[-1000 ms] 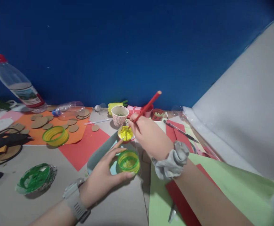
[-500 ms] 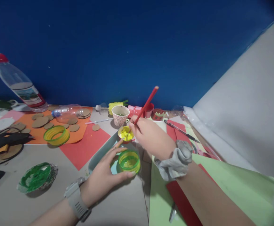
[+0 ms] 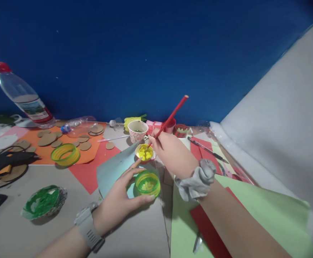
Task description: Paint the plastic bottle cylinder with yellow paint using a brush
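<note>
My left hand (image 3: 121,195) curves round the left side of a clear round cup (image 3: 147,183) painted with green and yellow bands, thumb and fingers on its rim. In my right hand (image 3: 169,150) is a red stick-like brush (image 3: 174,114), pinched and slanting up to the right. Its lower end is at a small cup of yellow paint (image 3: 145,152). Just behind stands a patterned paper cup (image 3: 137,131) with liquid in it. Light blue paper (image 3: 115,168) lies under and beside my left hand.
A green-painted dish (image 3: 43,202) sits at the left, below a yellow-green ring (image 3: 65,154) and cardboard discs (image 3: 47,139). A red-capped bottle (image 3: 24,95) stands far left. Green paper (image 3: 253,211) and a black pen (image 3: 208,150) lie at the right.
The brush leans further right, its lower end now over the yellow paint. The blue paper's left edge has flattened from a curl. My left hand keeps its hold on the cup.
</note>
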The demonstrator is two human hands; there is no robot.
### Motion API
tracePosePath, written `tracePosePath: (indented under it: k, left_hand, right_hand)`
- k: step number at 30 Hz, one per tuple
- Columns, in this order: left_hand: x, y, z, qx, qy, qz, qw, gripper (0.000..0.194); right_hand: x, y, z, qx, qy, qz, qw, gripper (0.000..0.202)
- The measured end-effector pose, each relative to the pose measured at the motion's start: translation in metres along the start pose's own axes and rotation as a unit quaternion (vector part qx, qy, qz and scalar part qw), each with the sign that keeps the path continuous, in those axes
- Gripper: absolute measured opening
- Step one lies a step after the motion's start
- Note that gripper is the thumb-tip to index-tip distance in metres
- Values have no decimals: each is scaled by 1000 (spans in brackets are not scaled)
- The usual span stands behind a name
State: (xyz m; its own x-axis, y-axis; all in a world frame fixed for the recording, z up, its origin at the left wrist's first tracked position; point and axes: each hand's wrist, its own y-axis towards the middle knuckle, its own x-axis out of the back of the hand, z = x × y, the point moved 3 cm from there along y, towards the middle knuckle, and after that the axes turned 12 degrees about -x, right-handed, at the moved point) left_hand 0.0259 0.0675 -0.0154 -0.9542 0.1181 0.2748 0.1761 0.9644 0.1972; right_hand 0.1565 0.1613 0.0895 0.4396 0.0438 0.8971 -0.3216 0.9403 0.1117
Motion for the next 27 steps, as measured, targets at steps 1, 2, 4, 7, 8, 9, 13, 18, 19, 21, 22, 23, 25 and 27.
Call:
tracePosePath:
  k: [1, 2, 4, 7, 8, 9, 13, 18, 19, 21, 22, 23, 25, 27]
  left_hand:
    - [0, 0, 0, -2, -1, 0, 1000, 59]
    - [0, 0, 0, -2, -1, 0, 1000, 59]
    - [-1, 0, 1, 1, -3, -1, 1000, 60]
    - [-1, -1, 1, 6, -14, -6, 1000, 60]
    - [-1, -1, 2, 8, -20, -4, 1000, 60]
    - [-1, -1, 2, 9, -25, -3, 1000, 60]
    - [-1, -1, 1, 11, -37, 1, 999, 59]
    - [-1, 0, 1, 20, -31, 0, 999, 61]
    - [-1, 0, 1, 18, -28, 0, 999, 61]
    - [-2, 0, 2, 12, -24, 2, 1000, 60]
    - [-2, 0, 2, 10, -25, 3, 1000, 60]
    - [-2, -1, 2, 9, -26, 4, 1000, 60]
    - [-2, -1, 2, 10, -29, 1, 1000, 60]
    - [-2, -1, 2, 11, -33, -2, 999, 59]
  right_hand:
    - [0, 0, -1, -1, -3, -2, 1000, 26]
    - [-1, 0, -1, -1, -4, -2, 1000, 26]
    - [-3, 0, -2, 2, -4, 2, 1000, 25]
    - [-4, 1, -2, 1, -6, -5, 1000, 24]
    - [-4, 1, -3, -2, -9, -10, 1000, 24]
    - [-4, 1, -3, -3, -12, -13, 1000, 25]
    - [-5, 2, -2, 3, -14, -11, 1000, 22]
    - [-5, 3, -3, -4, -19, -27, 999, 25]
    - [-6, 3, -3, -3, -19, -27, 999, 24]
    - [-8, 4, -4, 5, -18, -27, 999, 23]
    - [-8, 4, -5, 10, -17, -28, 999, 23]
    - [-9, 5, -6, 16, -17, -30, 999, 25]
    - [-10, 6, -8, 29, -20, -37, 999, 27]
    - [-10, 8, -10, 42, -30, -43, 998, 29]
